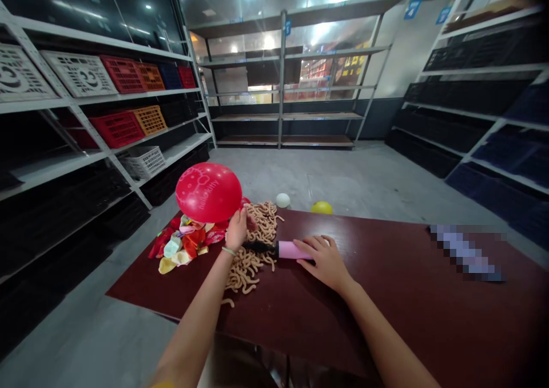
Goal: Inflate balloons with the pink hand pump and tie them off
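Observation:
An inflated red balloon (209, 192) with pink print is at the left of the table, above a heap of uninflated coloured balloons (186, 242). My left hand (238, 228) is closed at the balloon's lower right edge, its fingers together around the neck area. My right hand (323, 259) rests on a pink pump (292, 250) with a black nozzle end, which lies on the table pointing left, fingers curled over its right part. Beneath and beside my left hand spreads a pile of tan curved pieces (244, 270).
The dark red table (386, 296) carries a blurred long object (465, 252) at its right. Beyond its far edge are a white balloon (283, 200) and a yellow balloon (321, 207). Shelves with crates (122, 127) line the left; more shelving (281, 116) stands behind and right.

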Demonstrator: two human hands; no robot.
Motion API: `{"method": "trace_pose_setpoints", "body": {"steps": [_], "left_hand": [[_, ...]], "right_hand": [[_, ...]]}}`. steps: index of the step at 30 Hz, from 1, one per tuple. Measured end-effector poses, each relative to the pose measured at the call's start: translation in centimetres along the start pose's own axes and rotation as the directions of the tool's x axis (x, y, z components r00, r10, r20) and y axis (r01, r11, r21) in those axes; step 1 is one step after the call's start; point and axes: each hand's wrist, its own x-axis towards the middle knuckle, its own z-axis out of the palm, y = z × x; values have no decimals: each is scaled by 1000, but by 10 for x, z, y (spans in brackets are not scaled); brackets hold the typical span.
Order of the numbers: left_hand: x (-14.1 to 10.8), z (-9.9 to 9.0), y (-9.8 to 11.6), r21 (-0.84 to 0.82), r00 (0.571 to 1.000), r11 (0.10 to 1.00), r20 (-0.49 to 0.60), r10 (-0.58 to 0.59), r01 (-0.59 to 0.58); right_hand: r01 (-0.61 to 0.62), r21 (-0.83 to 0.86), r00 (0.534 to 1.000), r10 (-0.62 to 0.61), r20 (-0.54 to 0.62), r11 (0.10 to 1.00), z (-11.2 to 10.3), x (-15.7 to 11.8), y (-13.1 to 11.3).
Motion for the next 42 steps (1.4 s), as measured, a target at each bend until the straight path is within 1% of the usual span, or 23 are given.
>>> {"method": "trace_pose_setpoints", "body": {"steps": [1,3,5,7,10,13,15,17,19,21,23,25,27,29,31,34,37,40,42], "left_hand": [[-2,2,-6,53,1000,999,4,2,-2],[-6,4,-15,221,999,975,51,11,-22],[-11,3,-21,391,994,918,106,33,-73],[-16,2,-22,507,990,855,136,42,-106],[-19,2,-19,599,988,791,152,38,-122],[-20,5,-16,684,984,711,157,79,-166],[-21,6,-15,734,981,651,169,101,-193],[-23,7,-14,759,973,612,211,89,-221],[-26,8,-12,758,959,597,275,74,-264],[-29,10,-8,745,937,589,341,68,-314],[-32,11,-4,731,916,582,397,61,-356],[-34,13,-3,728,898,564,437,57,-390],[-35,14,-4,737,887,530,458,63,-418],[-34,14,-7,756,885,493,461,67,-431],[-34,15,-9,767,885,473,460,66,-434],[-35,15,-9,757,884,490,463,63,-432],[-36,16,-7,731,887,537,457,71,-420],[-37,17,-3,711,898,583,432,78,-393],[-37,17,0,696,900,609,429,73,-381]], "right_hand": [[18,9,1000,-18,-10,1000,0,0,0],[44,22,999,-44,-32,999,1,-1,1],[48,29,997,-47,-56,998,1,0,0],[47,34,997,-45,-68,998,1,1,-2],[54,45,997,-52,-55,998,-1,3,-6],[52,48,998,-50,-42,997,-2,5,-8],[52,38,997,-50,-60,998,-2,4,-10],[53,11,993,-51,-106,999,-1,3,-10],[71,-31,983,-75,-167,997,-2,2,-12],[105,-87,969,-121,-215,991,-10,5,-16],[160,-158,955,-193,-224,974,-23,15,-23],[247,-242,938,-295,-185,938,-39,34,-34],[315,-294,937,-345,-53,902,-54,58,-44],[383,-301,921,-387,48,873,-61,83,-52],[429,-286,903,-413,116,857,-59,103,-54],[474,-269,881,-446,160,839,-46,117,-50],[468,-275,884,-440,158,840,-34,119,-40],[434,-300,901,-411,138,850,-28,119,-33],[433,-318,901,-416,122,843,-25,120,-31]]}}
